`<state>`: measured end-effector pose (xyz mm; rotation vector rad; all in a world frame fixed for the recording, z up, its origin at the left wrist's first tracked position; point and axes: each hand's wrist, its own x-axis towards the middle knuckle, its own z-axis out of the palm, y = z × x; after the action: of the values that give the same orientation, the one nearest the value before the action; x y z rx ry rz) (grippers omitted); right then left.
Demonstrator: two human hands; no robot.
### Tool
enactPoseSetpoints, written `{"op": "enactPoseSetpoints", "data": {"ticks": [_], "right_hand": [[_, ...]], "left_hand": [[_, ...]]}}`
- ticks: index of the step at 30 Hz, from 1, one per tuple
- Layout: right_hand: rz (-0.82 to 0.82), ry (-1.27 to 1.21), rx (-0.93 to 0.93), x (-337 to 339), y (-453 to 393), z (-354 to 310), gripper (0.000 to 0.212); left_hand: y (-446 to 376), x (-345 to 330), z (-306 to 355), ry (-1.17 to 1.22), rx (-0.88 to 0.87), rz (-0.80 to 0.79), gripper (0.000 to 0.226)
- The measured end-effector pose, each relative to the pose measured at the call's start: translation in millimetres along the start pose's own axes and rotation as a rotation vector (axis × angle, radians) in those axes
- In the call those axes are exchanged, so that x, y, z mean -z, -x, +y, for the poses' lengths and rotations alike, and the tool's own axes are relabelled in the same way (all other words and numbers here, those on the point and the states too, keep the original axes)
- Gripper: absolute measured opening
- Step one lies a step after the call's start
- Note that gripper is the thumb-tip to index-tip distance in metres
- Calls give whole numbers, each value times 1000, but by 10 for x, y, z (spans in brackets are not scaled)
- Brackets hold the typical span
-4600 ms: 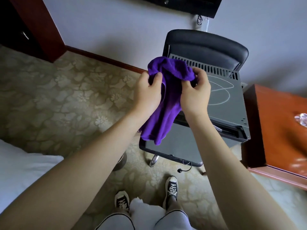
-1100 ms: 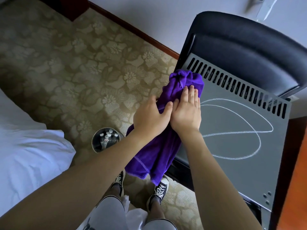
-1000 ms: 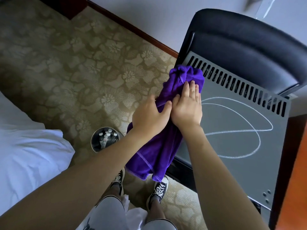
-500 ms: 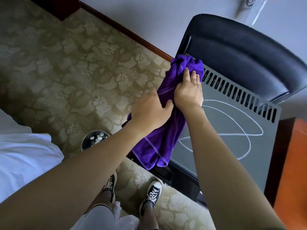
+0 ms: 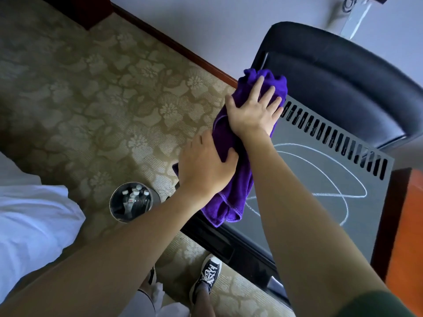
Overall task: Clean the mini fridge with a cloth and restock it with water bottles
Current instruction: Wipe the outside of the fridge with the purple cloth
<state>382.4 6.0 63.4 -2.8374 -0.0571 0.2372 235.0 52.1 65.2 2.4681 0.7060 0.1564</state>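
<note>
The mini fridge [image 5: 320, 202] shows its grey top panel, with a row of vent slots along the far edge and white chalk-like loops drawn across the surface. A purple cloth [image 5: 231, 179] lies along the left edge of the fridge top; its near end hangs over the front left corner.

The right hand [image 5: 254, 110] presses flat on the far end of the cloth, fingers straight and spread, at the far left corner of the fridge beside the vent slots. The left hand [image 5: 206, 165] rests on the middle of the cloth nearer the front of the fridge, with the thumb laid on the fabric; whether its fingers curl round the edge cannot be told.

A round metal bucket [image 5: 131, 202] holding water bottles [image 5: 135, 197] stands on the patterned carpet left of the fridge. A black chair [image 5: 343, 88] stands behind the fridge, against the wall.
</note>
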Motion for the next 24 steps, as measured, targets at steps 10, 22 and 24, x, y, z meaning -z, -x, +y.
{"op": "enactPoseSetpoints", "data": {"ticks": [10, 22, 24], "right_hand": [[27, 43, 86, -56, 119, 27, 71], [-6, 64, 176, -76, 686, 183, 70], [-17, 80, 169, -55, 791, 210, 71]], "left_hand": [[93, 13, -20, 63, 14, -48, 59], [372, 114, -67, 222, -80, -68, 57], [442, 111, -71, 262, -76, -56, 57]]}}
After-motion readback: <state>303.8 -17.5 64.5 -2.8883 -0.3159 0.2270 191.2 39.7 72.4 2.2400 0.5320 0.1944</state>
